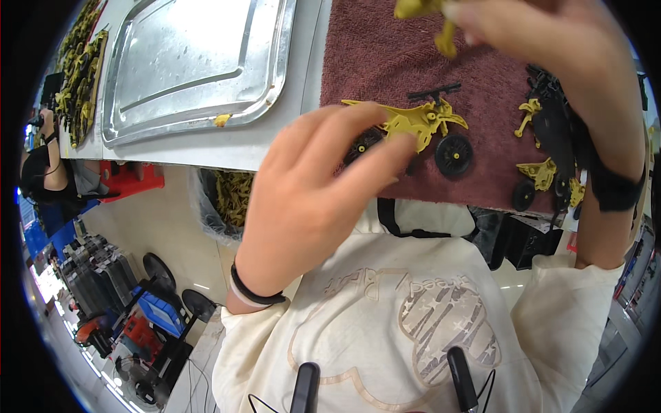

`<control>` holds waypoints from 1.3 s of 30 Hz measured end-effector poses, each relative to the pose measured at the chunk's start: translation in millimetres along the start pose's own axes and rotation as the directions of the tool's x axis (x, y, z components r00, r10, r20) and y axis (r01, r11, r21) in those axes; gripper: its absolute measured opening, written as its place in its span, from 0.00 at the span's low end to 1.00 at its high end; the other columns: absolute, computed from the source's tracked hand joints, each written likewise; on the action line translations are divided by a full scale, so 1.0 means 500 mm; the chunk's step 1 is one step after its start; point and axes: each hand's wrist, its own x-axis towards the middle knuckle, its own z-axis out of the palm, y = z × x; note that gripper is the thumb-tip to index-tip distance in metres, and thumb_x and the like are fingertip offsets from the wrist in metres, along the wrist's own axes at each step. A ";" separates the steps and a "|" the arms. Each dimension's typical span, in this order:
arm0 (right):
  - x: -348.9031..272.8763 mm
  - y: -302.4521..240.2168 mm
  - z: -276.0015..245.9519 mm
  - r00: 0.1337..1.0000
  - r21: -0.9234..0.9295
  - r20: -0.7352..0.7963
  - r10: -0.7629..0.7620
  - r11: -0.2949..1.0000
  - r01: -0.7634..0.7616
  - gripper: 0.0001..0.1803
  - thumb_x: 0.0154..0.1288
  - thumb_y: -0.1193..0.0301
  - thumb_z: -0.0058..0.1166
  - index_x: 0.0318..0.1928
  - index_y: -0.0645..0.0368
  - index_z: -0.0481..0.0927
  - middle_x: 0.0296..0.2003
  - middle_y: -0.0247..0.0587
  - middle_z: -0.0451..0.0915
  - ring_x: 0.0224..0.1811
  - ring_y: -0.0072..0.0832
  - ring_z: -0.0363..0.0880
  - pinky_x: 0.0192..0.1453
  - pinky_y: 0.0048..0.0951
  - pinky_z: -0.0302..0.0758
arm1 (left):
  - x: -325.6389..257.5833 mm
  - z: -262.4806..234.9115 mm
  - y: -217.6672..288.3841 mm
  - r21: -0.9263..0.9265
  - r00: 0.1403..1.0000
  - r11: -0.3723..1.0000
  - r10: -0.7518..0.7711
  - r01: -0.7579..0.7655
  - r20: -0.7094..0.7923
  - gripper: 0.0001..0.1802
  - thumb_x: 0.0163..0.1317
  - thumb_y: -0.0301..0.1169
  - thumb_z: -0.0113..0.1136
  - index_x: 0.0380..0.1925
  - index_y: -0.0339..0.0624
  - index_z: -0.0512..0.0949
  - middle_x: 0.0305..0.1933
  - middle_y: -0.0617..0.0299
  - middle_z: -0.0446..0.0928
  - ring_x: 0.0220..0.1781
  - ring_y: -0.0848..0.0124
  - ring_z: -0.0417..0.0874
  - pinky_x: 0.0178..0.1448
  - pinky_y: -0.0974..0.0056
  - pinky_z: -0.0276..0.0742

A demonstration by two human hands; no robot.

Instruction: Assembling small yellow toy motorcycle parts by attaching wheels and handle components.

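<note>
The white counter (227, 148) carries a large dented silver metal tray (193, 62) on your left and a maroon terry towel (385, 62) in front of you, with a bin of yellow plastic parts (231, 196) below the counter's edge. On the towel lies the half-built yellow plastic toy motorcycle with black wheels (430, 131). Your left hand (317, 199) hovers over its rear end, fingers spread and loosely curled, thumb and forefinger touching or just above the frame; you do not seem to have it pinched. Your right hand (551, 48) is raised near the top of the view, closed on a small yellow plastic piece (427, 20). More loose yellow and black pieces (544, 158) sit at the towel's right edge. The risk, as I judge it: the motorcycle lies near the towel's front edge, so a careless nudge could push it off into the bin, and the small piece could slip from your fingertips.
</note>
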 end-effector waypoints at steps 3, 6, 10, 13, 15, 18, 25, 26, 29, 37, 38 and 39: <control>0.010 -0.123 0.080 0.988 0.167 -0.122 0.093 0.983 -0.072 0.20 0.57 0.73 0.63 0.49 0.64 0.74 0.40 0.44 0.78 0.39 0.33 0.80 0.41 0.29 0.77 | -0.006 0.035 -0.010 0.124 0.990 0.983 0.141 -0.136 -0.028 0.18 0.43 0.29 0.67 0.38 0.53 0.86 0.48 0.67 0.80 0.52 0.66 0.77 0.53 0.60 0.73; 0.039 -0.203 0.142 0.941 0.330 -0.247 0.231 0.933 -0.143 0.21 0.57 0.74 0.63 0.52 0.63 0.74 0.43 0.42 0.78 0.41 0.29 0.80 0.42 0.25 0.77 | 0.007 0.063 -0.017 0.120 0.978 0.972 0.207 -0.202 -0.037 0.15 0.44 0.31 0.61 0.35 0.51 0.85 0.46 0.68 0.80 0.49 0.64 0.78 0.52 0.60 0.73; 0.051 -0.212 0.177 0.853 0.485 -0.312 0.418 0.842 -0.236 0.27 0.60 0.75 0.61 0.60 0.58 0.69 0.51 0.40 0.74 0.47 0.26 0.78 0.42 0.23 0.77 | 0.008 0.076 -0.013 0.109 0.978 0.975 0.200 -0.193 -0.055 0.15 0.42 0.31 0.62 0.34 0.50 0.84 0.45 0.67 0.80 0.48 0.63 0.79 0.49 0.59 0.73; 0.033 -0.183 0.199 0.843 0.587 -0.251 0.476 0.767 -0.259 0.23 0.59 0.75 0.62 0.55 0.59 0.72 0.48 0.38 0.75 0.47 0.25 0.78 0.45 0.23 0.76 | 0.003 0.080 -0.011 0.095 0.981 0.981 0.177 -0.169 -0.081 0.16 0.40 0.31 0.66 0.34 0.48 0.84 0.45 0.64 0.79 0.49 0.60 0.79 0.48 0.58 0.74; 0.042 -0.180 0.223 0.894 0.572 -0.300 0.333 0.813 -0.110 0.19 0.58 0.78 0.61 0.50 0.58 0.73 0.45 0.38 0.76 0.45 0.25 0.78 0.49 0.24 0.75 | 0.005 0.065 -0.012 -0.064 0.990 0.988 0.137 -0.140 -0.040 0.18 0.38 0.32 0.71 0.34 0.45 0.84 0.46 0.59 0.79 0.48 0.58 0.79 0.49 0.57 0.74; 0.052 -0.191 0.240 0.899 0.674 -0.257 0.355 0.732 -0.096 0.15 0.56 0.82 0.61 0.44 0.59 0.74 0.39 0.37 0.77 0.44 0.23 0.78 0.52 0.25 0.74 | -0.008 0.022 -0.035 -0.185 0.981 0.969 0.138 -0.162 -0.140 0.26 0.44 0.34 0.76 0.46 0.40 0.81 0.51 0.52 0.77 0.52 0.57 0.79 0.56 0.56 0.75; 0.099 -0.213 0.288 0.958 0.736 -0.019 0.287 0.652 -0.181 0.19 0.51 0.86 0.64 0.45 0.64 0.76 0.45 0.38 0.77 0.47 0.22 0.77 0.53 0.23 0.75 | 0.024 0.014 -0.041 -0.002 0.994 0.995 0.103 -0.103 -0.031 0.33 0.42 0.31 0.75 0.53 0.39 0.79 0.53 0.52 0.77 0.51 0.56 0.80 0.56 0.57 0.75; 0.101 -0.211 0.291 0.958 0.737 -0.017 0.287 0.651 -0.182 0.19 0.51 0.86 0.64 0.45 0.64 0.76 0.45 0.38 0.77 0.47 0.22 0.77 0.53 0.23 0.75 | 0.020 0.022 -0.046 0.048 0.994 0.993 0.106 -0.105 -0.024 0.32 0.41 0.29 0.75 0.52 0.40 0.79 0.52 0.53 0.77 0.49 0.56 0.80 0.54 0.57 0.75; 0.099 -0.201 0.295 0.971 0.605 -0.070 0.228 0.784 -0.141 0.19 0.50 0.87 0.63 0.44 0.65 0.78 0.46 0.37 0.77 0.47 0.21 0.77 0.53 0.21 0.74 | 0.016 0.027 -0.040 -0.046 1.000 0.999 0.016 -0.016 -0.015 0.29 0.42 0.26 0.73 0.50 0.40 0.80 0.50 0.54 0.78 0.46 0.56 0.80 0.52 0.58 0.76; 0.098 -0.208 0.301 0.970 -0.044 -0.243 -0.011 0.999 0.001 0.17 0.43 0.80 0.68 0.37 0.63 0.81 0.40 0.39 0.76 0.42 0.28 0.78 0.47 0.25 0.73 | 0.019 0.036 -0.045 -0.044 1.000 0.999 -0.012 0.013 0.022 0.28 0.44 0.27 0.72 0.50 0.41 0.80 0.49 0.55 0.76 0.48 0.57 0.78 0.51 0.58 0.75; 0.097 -0.210 0.300 0.971 -0.043 -0.241 -0.008 0.999 -0.002 0.17 0.43 0.80 0.68 0.37 0.63 0.81 0.40 0.39 0.76 0.42 0.28 0.78 0.47 0.25 0.73 | 0.018 0.036 -0.045 -0.033 0.999 0.999 -0.019 0.020 0.031 0.27 0.44 0.28 0.72 0.50 0.42 0.81 0.49 0.55 0.76 0.48 0.57 0.77 0.51 0.57 0.74; 0.096 -0.213 0.298 0.975 -0.125 -0.224 0.001 0.992 -0.030 0.17 0.42 0.80 0.68 0.37 0.63 0.81 0.40 0.39 0.76 0.42 0.29 0.77 0.46 0.25 0.73 | 0.016 0.037 -0.045 -0.034 0.999 0.999 -0.023 0.024 0.032 0.27 0.44 0.28 0.72 0.50 0.42 0.81 0.49 0.55 0.76 0.48 0.57 0.77 0.51 0.57 0.74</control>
